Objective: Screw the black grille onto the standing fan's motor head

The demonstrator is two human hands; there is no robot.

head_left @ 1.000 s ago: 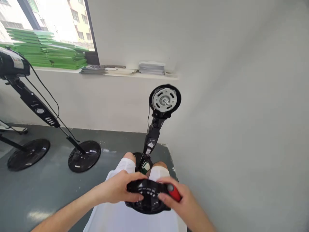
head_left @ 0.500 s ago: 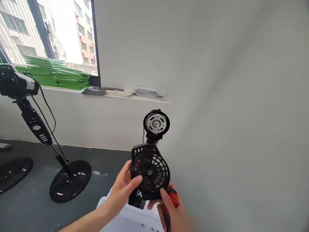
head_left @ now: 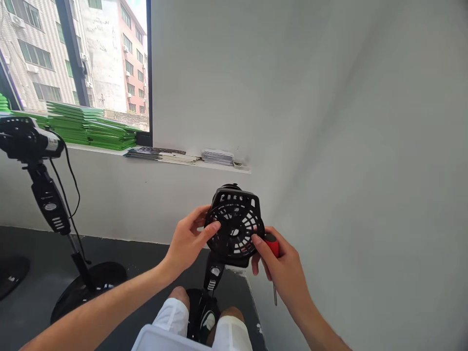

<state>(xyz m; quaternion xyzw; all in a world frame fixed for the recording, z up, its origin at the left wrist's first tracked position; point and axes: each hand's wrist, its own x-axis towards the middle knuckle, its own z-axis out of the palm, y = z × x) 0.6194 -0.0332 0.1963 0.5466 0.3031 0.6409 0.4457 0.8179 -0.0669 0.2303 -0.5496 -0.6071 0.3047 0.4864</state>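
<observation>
Left hand [head_left: 189,239]: gripping black vented cover [head_left: 236,226] by its left edge.
Right hand [head_left: 283,265]: steadying cover's right edge, clasping red-handled screwdriver [head_left: 272,251].

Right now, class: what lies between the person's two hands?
In the head view, a black vented fan cover sits between left hand and right hand, both gripping its edges.

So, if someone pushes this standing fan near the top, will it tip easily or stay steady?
Probably somewhat top-heavy: the black vented cover and motor sit high on a thin stand. The left hand and right hand hold the cover, and the knees flank the round base, which likely steadies it. Unheld, a top push might rock it.
</observation>
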